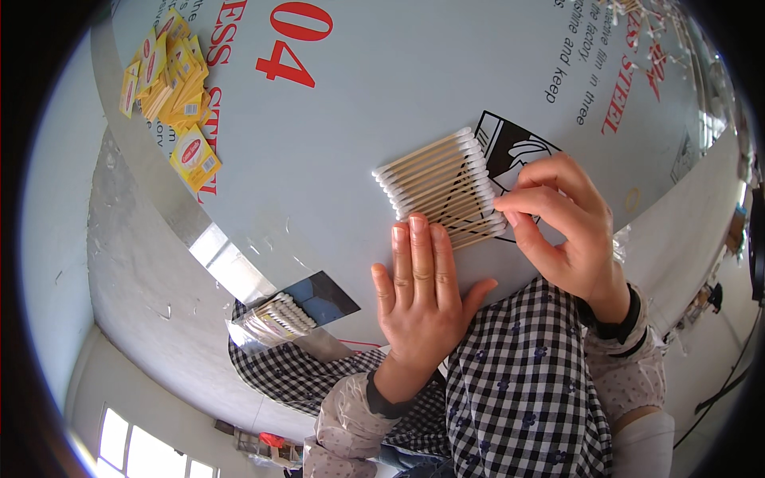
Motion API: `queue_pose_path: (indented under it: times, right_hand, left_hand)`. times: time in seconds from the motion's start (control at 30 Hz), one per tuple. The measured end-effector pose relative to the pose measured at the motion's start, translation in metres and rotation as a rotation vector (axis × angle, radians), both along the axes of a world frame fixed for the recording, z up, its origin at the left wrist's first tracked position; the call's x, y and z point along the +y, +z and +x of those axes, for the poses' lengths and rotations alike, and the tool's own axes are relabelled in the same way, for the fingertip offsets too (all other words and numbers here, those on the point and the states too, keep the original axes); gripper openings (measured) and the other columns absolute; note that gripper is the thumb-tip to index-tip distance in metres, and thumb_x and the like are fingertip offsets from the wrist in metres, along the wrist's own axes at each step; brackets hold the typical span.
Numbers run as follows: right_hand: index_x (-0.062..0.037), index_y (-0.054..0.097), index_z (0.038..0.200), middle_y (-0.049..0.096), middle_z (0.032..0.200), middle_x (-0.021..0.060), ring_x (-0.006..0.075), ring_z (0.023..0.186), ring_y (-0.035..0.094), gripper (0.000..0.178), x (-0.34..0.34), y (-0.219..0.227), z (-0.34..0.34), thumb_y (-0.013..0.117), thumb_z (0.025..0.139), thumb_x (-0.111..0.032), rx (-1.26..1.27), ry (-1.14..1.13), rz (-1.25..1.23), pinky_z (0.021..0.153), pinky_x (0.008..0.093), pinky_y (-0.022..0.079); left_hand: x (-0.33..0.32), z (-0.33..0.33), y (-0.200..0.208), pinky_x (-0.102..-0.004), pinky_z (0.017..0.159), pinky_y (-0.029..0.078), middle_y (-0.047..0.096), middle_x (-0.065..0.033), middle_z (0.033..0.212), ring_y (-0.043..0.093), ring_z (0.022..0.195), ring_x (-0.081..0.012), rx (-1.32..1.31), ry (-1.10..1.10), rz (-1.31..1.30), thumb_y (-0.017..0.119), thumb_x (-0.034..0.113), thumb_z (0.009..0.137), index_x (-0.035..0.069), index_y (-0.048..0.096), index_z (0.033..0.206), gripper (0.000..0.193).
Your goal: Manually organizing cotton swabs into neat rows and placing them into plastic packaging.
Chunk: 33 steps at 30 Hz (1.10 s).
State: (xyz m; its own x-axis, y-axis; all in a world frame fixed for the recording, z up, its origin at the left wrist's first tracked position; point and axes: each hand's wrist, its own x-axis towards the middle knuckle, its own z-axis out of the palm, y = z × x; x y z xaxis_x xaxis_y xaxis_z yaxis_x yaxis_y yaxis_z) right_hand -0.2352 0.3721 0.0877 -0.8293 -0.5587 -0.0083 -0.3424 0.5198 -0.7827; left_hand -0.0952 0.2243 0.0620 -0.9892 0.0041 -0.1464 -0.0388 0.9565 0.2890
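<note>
A row of wooden-stick cotton swabs [434,177] lies side by side on the grey film-covered table [311,159], white tips at both ends. My left hand [421,307] rests palm down at the near left of the row, its fingers stretched out and fingertips over the nearest sticks. At the right-hand tips is my right hand [567,219], with index finger and thumb drawn together at the end of one swab. The fingertips partly hide that tip. Its other fingers are curled.
Yellow printed cards [179,76] lie heaped at the far left. By the near left edge sits a clear bag of cotton swabs [279,319] beside a dark card [331,295]. Loose swabs [649,28] are scattered at the far right. Checked cloth [518,374] covers my lap.
</note>
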Motion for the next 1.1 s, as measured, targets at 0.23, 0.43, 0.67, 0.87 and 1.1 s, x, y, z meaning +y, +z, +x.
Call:
queue_pose_path:
  times: [0.23, 0.43, 0.67, 0.87, 1.1]
  right_hand:
    - [-0.0043, 0.069, 0.094, 0.060, 0.092, 0.0068, 0.0191, 0.075, 0.057, 0.023, 0.000, 0.003, -0.002, 0.069, 0.074, 0.008, -0.020, 0.053, 0.011, 0.060, 0.0297, 0.046]
    - [-0.0052, 0.069, 0.094, 0.061, 0.092, 0.0065, 0.0192, 0.074, 0.057, 0.023, -0.006, -0.001, -0.005, 0.070, 0.075, 0.008, 0.058, -0.004, 0.030, 0.060, 0.0299, 0.046]
    - [-0.0055, 0.069, 0.094, 0.060, 0.092, 0.0063, 0.0190, 0.073, 0.058, 0.024, -0.006, 0.002, -0.005, 0.070, 0.075, 0.008, 0.027, 0.029, 0.035, 0.060, 0.0294, 0.046]
    - [-0.0058, 0.069, 0.094, 0.059, 0.091, 0.0059, 0.0191, 0.072, 0.057, 0.023, -0.012, -0.001, -0.010, 0.070, 0.075, 0.007, 0.068, -0.016, 0.017, 0.059, 0.0302, 0.046]
    - [-0.0058, 0.069, 0.094, 0.059, 0.090, 0.0059, 0.0195, 0.072, 0.057, 0.023, -0.011, 0.001, -0.010, 0.070, 0.075, 0.007, 0.068, 0.021, 0.034, 0.059, 0.0305, 0.046]
  left_hand:
    - [-0.001, 0.001, 0.000, -0.0572, 0.121, 0.006, 0.032, -0.0325, 0.155, 0.027, 0.148, -0.0446, 0.008, 0.008, 0.006, 0.046, 0.064, 0.096, -0.012, 0.033, 0.149, 0.093]
    - [0.000, 0.000, 0.000, -0.0578, 0.120, 0.006, 0.032, -0.0330, 0.155, 0.027, 0.147, -0.0450, 0.014, 0.004, 0.018, 0.047, 0.064, 0.096, -0.012, 0.033, 0.149, 0.093]
    - [-0.001, 0.001, -0.001, -0.0580, 0.120, 0.007, 0.032, -0.0329, 0.155, 0.027, 0.148, -0.0449, 0.019, 0.005, 0.019, 0.048, 0.063, 0.096, -0.012, 0.033, 0.149, 0.093]
    - [-0.001, 0.000, 0.000, -0.0577, 0.121, 0.006, 0.031, -0.0327, 0.155, 0.027, 0.148, -0.0445, 0.015, 0.002, 0.018, 0.048, 0.063, 0.096, -0.012, 0.032, 0.149, 0.093]
    - [-0.002, 0.001, 0.000, -0.0577, 0.121, 0.006, 0.031, -0.0326, 0.155, 0.027, 0.148, -0.0445, 0.025, 0.002, 0.025, 0.049, 0.062, 0.096, -0.012, 0.033, 0.148, 0.092]
